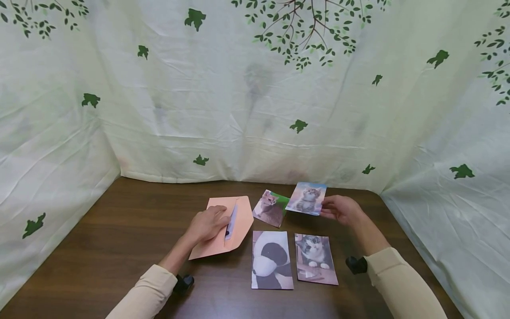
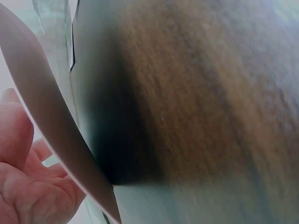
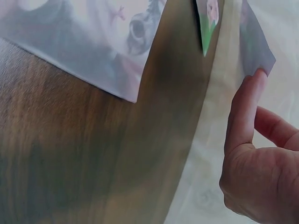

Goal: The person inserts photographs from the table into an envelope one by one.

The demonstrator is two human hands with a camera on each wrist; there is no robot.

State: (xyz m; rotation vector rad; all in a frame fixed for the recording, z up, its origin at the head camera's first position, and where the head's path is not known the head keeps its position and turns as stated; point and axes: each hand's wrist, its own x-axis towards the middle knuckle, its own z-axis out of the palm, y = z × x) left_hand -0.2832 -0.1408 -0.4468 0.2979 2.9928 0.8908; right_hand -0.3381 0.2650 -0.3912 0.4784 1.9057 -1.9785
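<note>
My left hand (image 1: 208,223) grips a peach envelope (image 1: 241,221) near its opening, where a strip of a pale card (image 1: 231,223) shows. In the left wrist view the envelope (image 2: 44,93) is raised off the table, with the hand (image 2: 35,186) on its far side. My right hand (image 1: 341,209) pinches the right edge of a kitten photo card (image 1: 307,198) with a blue and pink background. In the right wrist view that card (image 3: 254,42) stands tilted, held at its corner by the fingertips. The raised card is near another kitten card (image 1: 271,207) with a green corner.
A panda-like black-and-white card (image 1: 272,261) and a grey-and-white cat card (image 1: 316,259) lie side by side, nearer me. All are on a dark brown wooden table (image 1: 99,248). A leaf-printed white cloth (image 1: 223,110) hangs behind and at both sides.
</note>
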